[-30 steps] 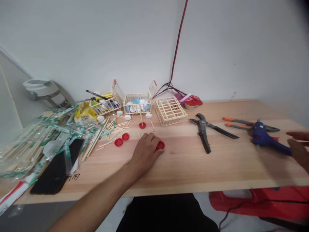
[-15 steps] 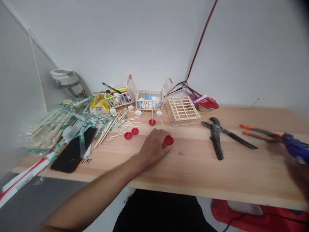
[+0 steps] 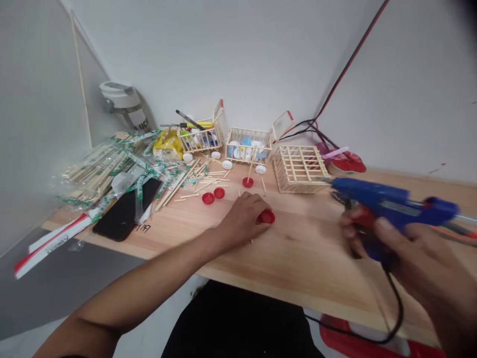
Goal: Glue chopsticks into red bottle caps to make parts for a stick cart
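Note:
My left hand (image 3: 244, 219) is closed on a red bottle cap (image 3: 267, 217), held just over the tabletop with its hollow side showing. A blue hot glue gun (image 3: 376, 196) is gripped in my right hand (image 3: 406, 258), its nozzle pointing left toward a slatted wooden-stick basket (image 3: 300, 169). Behind my left hand, a red cap with a stick standing in it (image 3: 248, 182) rests on the table. Two more red caps, one (image 3: 208, 198) beside the other (image 3: 219, 192), lie to the left.
Two small stick carts, one (image 3: 201, 139) left of the other (image 3: 248, 144), stand at the back on white wheels. Loose sticks (image 3: 179, 186), wrapped sticks (image 3: 97, 169) and a black phone (image 3: 124, 211) lie left. A white jug (image 3: 122, 102) stands behind them. The glue gun's cord (image 3: 397, 308) hangs over the table edge.
My right hand has brought the glue gun leftward from the far right edge, over the table. My left hand still holds the red cap. The view has shifted slightly.

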`<state>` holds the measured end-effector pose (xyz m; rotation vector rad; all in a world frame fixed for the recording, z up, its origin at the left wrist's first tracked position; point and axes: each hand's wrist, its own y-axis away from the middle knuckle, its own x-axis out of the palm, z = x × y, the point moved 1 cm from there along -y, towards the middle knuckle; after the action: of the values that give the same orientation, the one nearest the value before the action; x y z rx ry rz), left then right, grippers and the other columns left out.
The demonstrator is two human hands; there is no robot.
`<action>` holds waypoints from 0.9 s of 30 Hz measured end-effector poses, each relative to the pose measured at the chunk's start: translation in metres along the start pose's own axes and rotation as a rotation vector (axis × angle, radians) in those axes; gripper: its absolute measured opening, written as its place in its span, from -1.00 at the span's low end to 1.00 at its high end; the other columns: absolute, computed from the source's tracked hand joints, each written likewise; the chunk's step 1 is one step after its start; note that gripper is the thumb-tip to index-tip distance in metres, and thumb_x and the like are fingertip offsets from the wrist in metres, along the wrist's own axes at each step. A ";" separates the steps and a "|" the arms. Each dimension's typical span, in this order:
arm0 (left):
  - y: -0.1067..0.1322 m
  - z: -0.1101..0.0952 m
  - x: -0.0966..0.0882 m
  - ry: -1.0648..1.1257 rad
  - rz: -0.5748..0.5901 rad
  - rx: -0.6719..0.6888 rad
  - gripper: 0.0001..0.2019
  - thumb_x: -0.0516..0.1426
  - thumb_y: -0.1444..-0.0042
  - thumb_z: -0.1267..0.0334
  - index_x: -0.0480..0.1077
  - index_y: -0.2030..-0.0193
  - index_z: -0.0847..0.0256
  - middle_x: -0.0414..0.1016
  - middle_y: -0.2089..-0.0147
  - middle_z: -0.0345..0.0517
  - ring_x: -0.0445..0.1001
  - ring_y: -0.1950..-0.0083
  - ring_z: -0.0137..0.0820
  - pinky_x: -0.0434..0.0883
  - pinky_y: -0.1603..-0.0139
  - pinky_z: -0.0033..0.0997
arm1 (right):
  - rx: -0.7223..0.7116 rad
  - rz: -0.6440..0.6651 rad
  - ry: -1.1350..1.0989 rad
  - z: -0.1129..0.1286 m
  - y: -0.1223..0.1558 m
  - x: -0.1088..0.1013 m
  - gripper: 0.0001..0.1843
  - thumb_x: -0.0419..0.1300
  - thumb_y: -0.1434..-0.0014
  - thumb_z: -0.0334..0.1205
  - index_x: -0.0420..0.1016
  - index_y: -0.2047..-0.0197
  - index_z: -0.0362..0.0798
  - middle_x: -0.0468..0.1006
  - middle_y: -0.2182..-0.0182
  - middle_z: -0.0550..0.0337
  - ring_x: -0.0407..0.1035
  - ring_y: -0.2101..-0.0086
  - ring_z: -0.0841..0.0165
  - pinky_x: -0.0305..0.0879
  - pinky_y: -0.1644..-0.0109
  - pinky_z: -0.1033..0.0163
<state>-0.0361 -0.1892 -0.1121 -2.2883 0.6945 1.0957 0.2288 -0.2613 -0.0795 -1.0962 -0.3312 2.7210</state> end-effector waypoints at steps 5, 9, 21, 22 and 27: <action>0.000 0.001 -0.008 0.160 -0.073 -0.182 -0.78 0.17 -0.04 0.35 0.37 0.13 0.23 0.49 0.20 -0.11 0.40 0.21 -0.35 0.36 0.16 -0.33 | 0.202 0.276 -0.431 0.028 -0.025 0.032 -0.60 0.10 -0.19 0.16 0.46 0.28 -0.03 0.47 0.48 0.08 0.28 0.58 0.38 0.22 0.55 0.24; -0.003 0.003 -0.018 0.329 -0.170 -0.287 -0.79 0.20 0.00 0.40 0.40 0.18 0.23 0.51 0.24 -0.18 0.43 0.24 -0.42 0.34 0.23 -0.44 | 0.131 0.286 -0.343 0.030 -0.035 0.044 -0.56 0.11 -0.18 0.18 0.47 0.35 -0.06 0.41 0.55 0.14 0.26 0.57 0.39 0.18 0.56 0.28; -0.008 0.012 -0.025 0.342 -0.358 -0.222 -0.71 0.35 0.08 0.38 0.46 0.18 0.19 0.50 0.18 -0.17 0.41 0.12 -0.37 0.36 0.09 -0.35 | 0.011 0.213 0.069 0.034 -0.017 0.043 -0.58 0.04 -0.19 0.17 0.44 0.39 0.00 0.44 0.53 0.18 0.33 0.50 0.33 0.20 0.50 0.26; -0.009 0.012 -0.024 0.338 -0.365 -0.200 -0.72 0.35 0.08 0.38 0.46 0.18 0.19 0.50 0.18 -0.16 0.40 0.11 -0.36 0.36 0.08 -0.34 | -0.019 0.236 0.095 0.032 -0.018 0.043 -0.59 0.04 -0.19 0.16 0.44 0.40 0.00 0.44 0.53 0.18 0.34 0.51 0.32 0.21 0.51 0.26; -0.009 0.012 -0.022 0.282 -0.381 -0.105 -0.71 0.35 0.07 0.32 0.47 0.17 0.22 0.50 0.17 -0.11 0.40 0.05 -0.33 0.35 0.01 -0.30 | -0.101 0.264 0.154 0.026 -0.020 0.045 -0.59 0.01 -0.21 0.13 0.44 0.39 -0.01 0.48 0.50 0.15 0.33 0.54 0.32 0.22 0.53 0.24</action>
<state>-0.0488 -0.1698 -0.0986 -2.5551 0.2836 0.6546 0.1802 -0.2341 -0.0855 -1.4633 -0.3242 2.8453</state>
